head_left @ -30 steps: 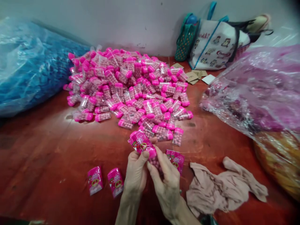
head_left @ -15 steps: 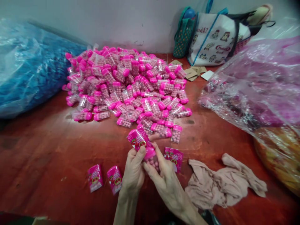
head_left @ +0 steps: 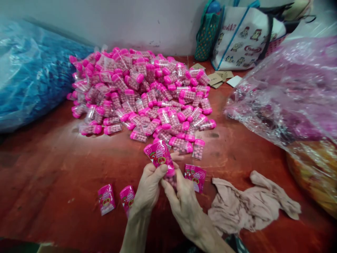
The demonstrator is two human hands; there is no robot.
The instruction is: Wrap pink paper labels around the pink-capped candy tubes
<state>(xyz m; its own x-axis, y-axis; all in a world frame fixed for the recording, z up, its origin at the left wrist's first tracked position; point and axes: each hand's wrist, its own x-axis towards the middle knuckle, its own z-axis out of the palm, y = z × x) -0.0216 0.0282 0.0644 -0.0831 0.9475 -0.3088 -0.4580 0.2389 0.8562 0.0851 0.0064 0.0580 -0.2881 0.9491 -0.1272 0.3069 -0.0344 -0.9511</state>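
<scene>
My left hand (head_left: 147, 188) and my right hand (head_left: 184, 200) meet low in the middle of the view. Between them they pinch a pink-capped candy container (head_left: 170, 177) and a pink printed label sleeve (head_left: 159, 156) that sits over its top end. The left thumb presses on the sleeve; the right fingers wrap the container from below. Just beyond lies a big heap of pink-capped clear containers (head_left: 142, 95) filled with pink balls. Two sleeved containers (head_left: 106, 199) lie left of my left wrist, and one more sleeved container (head_left: 195, 176) lies right of my hands.
All rests on a red-brown table (head_left: 47, 168). A crumpled beige cloth (head_left: 250, 203) lies at the right. A large blue plastic bag (head_left: 28, 77) fills the left, a pink-tinted clear bag (head_left: 289, 95) the right. Tote bags (head_left: 242, 38) stand against the back wall.
My hands have kept working the sleeve over the container, shifting it slightly. The camera has tilted, so the heap and bags sit a little higher in view.
</scene>
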